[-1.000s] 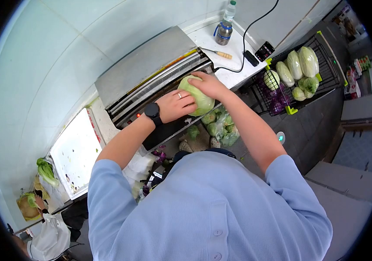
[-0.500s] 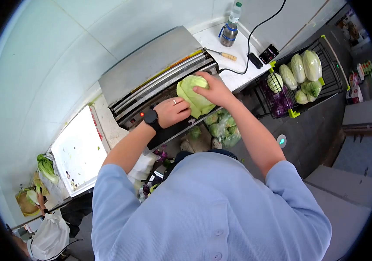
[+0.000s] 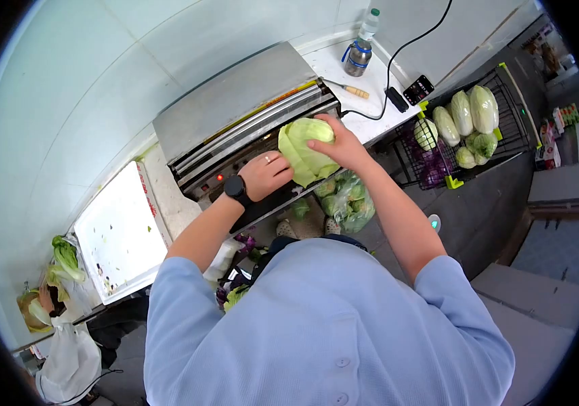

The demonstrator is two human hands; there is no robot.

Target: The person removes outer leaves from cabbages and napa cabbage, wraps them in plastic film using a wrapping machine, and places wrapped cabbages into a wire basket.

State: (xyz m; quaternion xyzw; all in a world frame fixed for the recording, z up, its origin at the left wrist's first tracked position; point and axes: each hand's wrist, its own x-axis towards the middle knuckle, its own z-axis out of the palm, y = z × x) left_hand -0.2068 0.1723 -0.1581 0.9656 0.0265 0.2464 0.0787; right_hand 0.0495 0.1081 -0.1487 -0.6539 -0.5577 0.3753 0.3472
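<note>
The wrapping machine [image 3: 235, 105] spans the tabletop [image 3: 172, 192], and at its front edge a green cabbage [image 3: 306, 150] lies between the person's hands. The right hand [image 3: 341, 143] cups its right side, thumb over the top, fingers partly spread. The left hand [image 3: 267, 174], fingers curled and close together, touches the leaves on its left side.

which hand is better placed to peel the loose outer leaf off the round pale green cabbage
Left, probably: the left hand is beside the loose outer leaf, fingers curled, while the right hand holds the cabbage and could steady it.
</note>
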